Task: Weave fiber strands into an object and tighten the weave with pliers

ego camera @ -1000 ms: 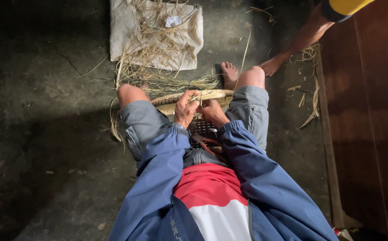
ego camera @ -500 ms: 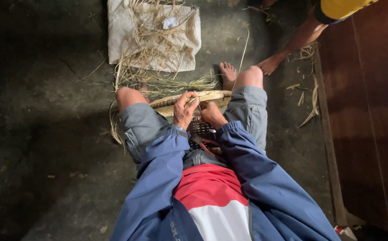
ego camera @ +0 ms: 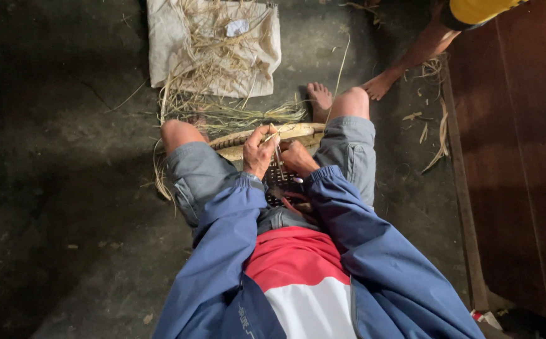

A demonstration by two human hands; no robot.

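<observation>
I sit with knees apart, a round woven basket (ego camera: 298,132) held between my legs, its pale coiled rim facing away from me. My left hand (ego camera: 259,152) pinches a thin straw strand (ego camera: 273,139) at the rim. My right hand (ego camera: 297,157) rests beside it against the dark woven part of the basket, fingers closed on the weave; what else it grips I cannot tell. Both sleeves are blue.
A pale cloth sack (ego camera: 213,47) strewn with dry straw lies on the dark floor ahead, a bundle of straw (ego camera: 235,115) at its near edge. Another person's bare foot and leg (ego camera: 405,63) stand at upper right. A wooden wall (ego camera: 524,157) runs along the right.
My hands stay at the basket rim with only small finger shifts. The other person's leg has shifted slightly at upper right.
</observation>
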